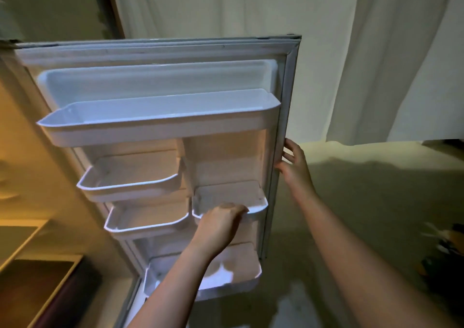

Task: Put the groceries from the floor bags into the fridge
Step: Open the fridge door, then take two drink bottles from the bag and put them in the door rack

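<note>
here, left hand (221,221) curled on door bin (258,206), right hand (292,163) gripping door edge (288,96)

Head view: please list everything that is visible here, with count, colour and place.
fridge door: one, white, open, centre of the view
door bins: five, white, nothing visible in them; a wide one on top, two at the left, one at the right, one at the bottom
curtain: one, pale, behind the door at the right
fridge interior: yellow-lit, left edge
items on floor: blurred, far right, cannot identify
left hand: grips the rim of the small right bin
right hand: holds the door's outer edge
</note>
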